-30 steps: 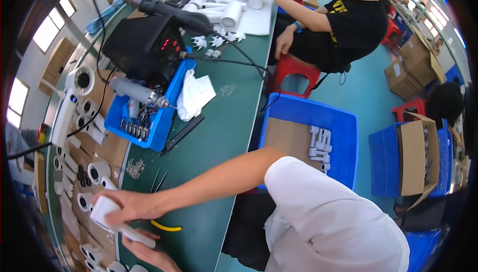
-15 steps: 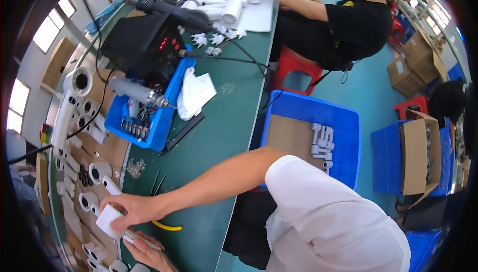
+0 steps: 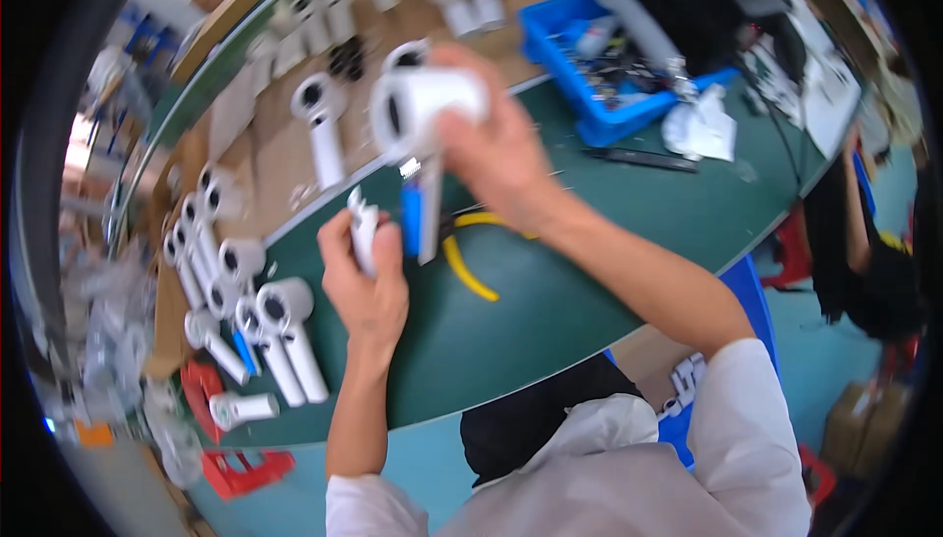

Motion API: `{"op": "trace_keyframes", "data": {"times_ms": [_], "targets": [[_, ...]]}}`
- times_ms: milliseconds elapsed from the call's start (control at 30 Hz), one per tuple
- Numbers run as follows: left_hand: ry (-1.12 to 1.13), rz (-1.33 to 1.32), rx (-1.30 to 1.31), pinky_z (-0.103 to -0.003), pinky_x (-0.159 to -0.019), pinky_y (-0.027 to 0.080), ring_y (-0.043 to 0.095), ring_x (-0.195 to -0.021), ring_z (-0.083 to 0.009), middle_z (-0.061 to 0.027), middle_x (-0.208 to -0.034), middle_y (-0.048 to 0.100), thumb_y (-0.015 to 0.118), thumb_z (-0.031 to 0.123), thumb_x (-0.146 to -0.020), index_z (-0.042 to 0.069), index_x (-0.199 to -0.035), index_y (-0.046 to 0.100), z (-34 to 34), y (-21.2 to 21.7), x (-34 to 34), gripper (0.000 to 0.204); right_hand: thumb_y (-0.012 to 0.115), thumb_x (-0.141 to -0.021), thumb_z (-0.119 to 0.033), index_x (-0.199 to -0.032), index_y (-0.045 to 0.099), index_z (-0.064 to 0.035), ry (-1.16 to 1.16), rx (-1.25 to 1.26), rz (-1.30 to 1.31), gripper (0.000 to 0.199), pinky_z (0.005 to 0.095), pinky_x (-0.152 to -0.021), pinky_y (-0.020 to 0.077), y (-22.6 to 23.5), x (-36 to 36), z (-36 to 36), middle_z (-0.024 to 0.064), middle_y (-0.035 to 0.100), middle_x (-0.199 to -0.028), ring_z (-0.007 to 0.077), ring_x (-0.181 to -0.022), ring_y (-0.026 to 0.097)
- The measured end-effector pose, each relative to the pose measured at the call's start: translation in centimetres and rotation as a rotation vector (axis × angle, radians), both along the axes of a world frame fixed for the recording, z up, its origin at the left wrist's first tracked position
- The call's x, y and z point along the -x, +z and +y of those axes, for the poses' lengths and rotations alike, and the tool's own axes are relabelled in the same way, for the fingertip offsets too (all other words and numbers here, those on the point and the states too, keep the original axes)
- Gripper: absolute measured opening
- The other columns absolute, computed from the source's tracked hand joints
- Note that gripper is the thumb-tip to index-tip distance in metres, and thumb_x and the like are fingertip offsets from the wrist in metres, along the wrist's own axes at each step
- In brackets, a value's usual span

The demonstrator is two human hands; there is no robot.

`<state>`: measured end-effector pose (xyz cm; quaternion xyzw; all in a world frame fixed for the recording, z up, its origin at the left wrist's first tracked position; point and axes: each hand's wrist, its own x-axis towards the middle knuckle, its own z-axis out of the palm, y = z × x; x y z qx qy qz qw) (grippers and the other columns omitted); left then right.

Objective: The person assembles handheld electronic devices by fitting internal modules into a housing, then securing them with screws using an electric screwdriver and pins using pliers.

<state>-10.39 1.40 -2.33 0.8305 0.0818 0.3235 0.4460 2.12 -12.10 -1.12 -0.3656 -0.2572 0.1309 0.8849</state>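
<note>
My right hand (image 3: 506, 159) grips a white hair-dryer-shaped housing (image 3: 432, 105) by its round head, held above the green table. Motion blurs the head. Its handle hangs down, with a blue piece (image 3: 412, 218) showing along it. Close by on the left, my left hand (image 3: 363, 282) pinches a small white curved plastic part (image 3: 363, 235) between thumb and fingers. The two held parts are apart. Just right of the housing's handle, yellow-handled pliers (image 3: 470, 270) lie on the table, their jaws partly hidden.
Several white housings (image 3: 285, 326) lie at the left, and others (image 3: 319, 110) stand on a brown board at the back. A blue bin (image 3: 609, 124) of small tools sits at the back right, near a black tweezer-like strip (image 3: 643, 160). A red stool (image 3: 246, 473) is below the left edge.
The view has swung toward the left of the table. My hands, earlier close together at the housing, are now separated, and a blue piece shows in the housing's handle.
</note>
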Motion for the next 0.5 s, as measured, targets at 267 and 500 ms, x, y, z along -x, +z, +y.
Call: {"op": "trace_keyframes", "data": {"times_ms": [267,500], "targets": [[0.121,0.223,0.307,-0.026,-0.069,0.043,0.051,-0.075,-0.0124,-0.0082,-0.087,0.058,0.065,0.028,-0.089,-0.002,-0.110,0.057,3.8,3.5,0.7,0.037,0.021,-0.102,-0.045,-0.144,0.028,-0.0115,0.245,-0.066,0.195,0.054,0.0420,-0.094,0.0524,1.6,0.3,-0.1,0.0238,0.049,-0.132,0.0372,-0.109,0.060],[0.041,0.477,-0.428,-0.035,-0.067,0.046,0.058,-0.071,-0.0268,-0.0146,-0.081,0.058,0.070,0.024,-0.082,0.001,-0.106,0.059,2.0,2.0,1.5,0.035,0.018,-0.103,-0.044,-0.144,0.030,-0.0132,0.367,-0.074,0.343,0.053,0.0479,-0.103,0.0451,1.5,2.7,0.9,0.0265,0.044,-0.137,0.0428,-0.120,0.051]]}}
